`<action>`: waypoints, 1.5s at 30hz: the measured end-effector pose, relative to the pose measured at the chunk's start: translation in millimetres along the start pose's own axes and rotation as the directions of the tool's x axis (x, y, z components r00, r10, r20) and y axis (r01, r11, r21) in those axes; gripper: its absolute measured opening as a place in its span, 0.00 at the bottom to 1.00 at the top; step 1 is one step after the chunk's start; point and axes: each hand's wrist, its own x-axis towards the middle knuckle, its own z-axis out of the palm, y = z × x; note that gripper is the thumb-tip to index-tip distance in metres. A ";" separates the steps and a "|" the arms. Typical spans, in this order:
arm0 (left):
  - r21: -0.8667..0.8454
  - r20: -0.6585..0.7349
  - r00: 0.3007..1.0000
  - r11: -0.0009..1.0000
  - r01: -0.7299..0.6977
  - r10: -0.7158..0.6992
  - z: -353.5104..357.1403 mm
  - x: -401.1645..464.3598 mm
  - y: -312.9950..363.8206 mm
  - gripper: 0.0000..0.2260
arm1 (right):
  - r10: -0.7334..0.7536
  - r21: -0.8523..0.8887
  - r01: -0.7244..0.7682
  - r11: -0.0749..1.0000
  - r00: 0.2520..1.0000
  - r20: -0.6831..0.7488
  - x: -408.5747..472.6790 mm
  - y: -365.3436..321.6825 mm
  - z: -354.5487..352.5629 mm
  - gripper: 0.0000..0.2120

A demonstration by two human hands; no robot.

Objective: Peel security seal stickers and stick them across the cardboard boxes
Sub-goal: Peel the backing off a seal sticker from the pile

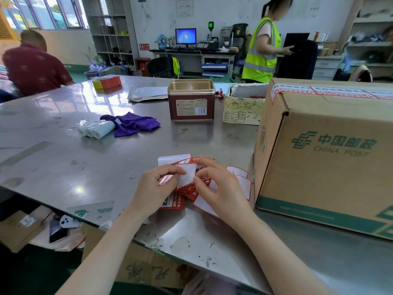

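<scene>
Red-and-white seal sticker (187,175): pinched between left hand (157,186) and right hand (221,188), fingertips meeting at its edge; cardboard box (323,150) just beyond right hand. Peeling advised slow, from corner.

On my desk (63,162) I count one big cardboard box (325,158), one tin (191,103), one purple cloth (134,124), three white rolls (95,128).
</scene>
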 end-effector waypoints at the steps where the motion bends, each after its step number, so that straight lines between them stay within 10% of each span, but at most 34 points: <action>1: -0.006 -0.001 1.000 1.000 0.004 -0.004 -0.3 -0.1 0.0 0.14 | 0.001 0.000 -0.001 1.000 1.000 0.000 -0.1 -0.7 -0.4 0.05; 45: 0.037 -0.368 0.911 0.976 0.214 -0.186 -3.4 9.8 -5.5 0.12 | 0.188 0.239 -0.123 0.963 0.944 -0.270 -0.4 -7.8 -13.6 0.08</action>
